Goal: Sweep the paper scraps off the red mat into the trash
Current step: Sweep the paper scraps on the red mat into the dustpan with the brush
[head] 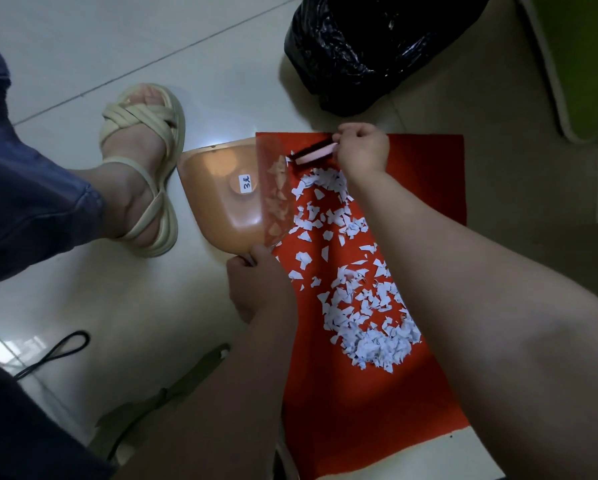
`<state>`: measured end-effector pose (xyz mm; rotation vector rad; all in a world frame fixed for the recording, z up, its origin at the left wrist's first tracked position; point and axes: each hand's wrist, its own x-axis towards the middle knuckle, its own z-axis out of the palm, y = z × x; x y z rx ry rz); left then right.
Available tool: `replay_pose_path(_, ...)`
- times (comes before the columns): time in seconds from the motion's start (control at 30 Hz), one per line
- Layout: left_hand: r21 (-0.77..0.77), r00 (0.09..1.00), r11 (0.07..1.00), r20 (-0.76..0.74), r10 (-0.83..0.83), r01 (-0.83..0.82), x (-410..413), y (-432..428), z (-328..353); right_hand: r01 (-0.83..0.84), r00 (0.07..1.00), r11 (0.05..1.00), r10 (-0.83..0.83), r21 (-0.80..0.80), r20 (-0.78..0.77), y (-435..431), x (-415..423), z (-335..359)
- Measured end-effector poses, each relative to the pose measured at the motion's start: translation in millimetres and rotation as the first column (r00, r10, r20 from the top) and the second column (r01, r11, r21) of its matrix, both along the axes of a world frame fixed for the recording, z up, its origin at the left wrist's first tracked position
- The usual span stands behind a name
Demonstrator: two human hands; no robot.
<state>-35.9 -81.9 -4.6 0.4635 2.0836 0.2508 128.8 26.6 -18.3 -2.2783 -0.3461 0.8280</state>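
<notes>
A red mat lies on the tiled floor, strewn with several white paper scraps. My left hand grips the handle of a translucent pink dustpan, whose lip rests tilted on the mat's left edge with a few scraps inside. My right hand grips a small pink brush with dark bristles at the mat's far end, just right of the dustpan's lip. A trash bin lined with a black bag stands beyond the mat.
A sandalled foot and a blue trouser leg are on the floor left of the dustpan. A green object stands at the far right. A black cord lies on the tiles at the lower left.
</notes>
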Motion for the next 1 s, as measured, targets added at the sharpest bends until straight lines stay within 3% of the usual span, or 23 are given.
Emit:
replay_pose_path(0.17, 0.019, 0.999, 1.0, 0.027, 0.018, -0.018, 1, -2, 2, -0.053, 0.989, 0.999, 0.054, -0.013, 0.136, -7, 6, 7)
replay_pose_path(0.3, 0.021, 0.999, 0.999, 0.006, 0.047, -0.047, -3, 1, 0, -0.06, 0.998, 0.988, 0.054, 0.141, 0.043, 3, -7, 6)
replay_pose_path(0.47, 0.011, 0.999, 0.999, 0.013, 0.041, -0.042, -6, 2, 1, -0.114, 0.991, 0.992, 0.117, 0.047, -0.072, 6, -16, 0)
replay_pose_path(0.57, 0.025, 1.0, 1.0, -0.007, 0.011, -0.011, -6, 4, 0, -0.09, 0.995, 0.996, 0.089, -0.012, -0.039, -4, -8, 4)
replay_pose_path(0.67, 0.03, 1.0, 1.0, -0.009, 0.007, -0.007, -7, 3, -1, -0.105, 0.994, 0.993, 0.106, 0.05, -0.021, -5, -5, 9)
replay_pose_path(0.83, 0.014, 0.999, 0.999, 0.006, 0.033, -0.033, -7, 0, -3, -0.057, 0.988, 0.971, 0.088, 0.23, -0.127, 9, -21, 7)
replay_pose_path(0.93, 0.01, 1.0, 0.999, -0.001, 0.031, -0.031, -6, 1, -4, -0.011, 0.968, 0.977, 0.064, 0.213, -0.244, 9, -32, 5)
replay_pose_path(1.0, 0.02, 1.0, 0.999, -0.005, 0.029, -0.029, -5, 1, -5, -0.036, 0.972, 0.988, 0.07, 0.15, -0.223, 1, -29, 3)
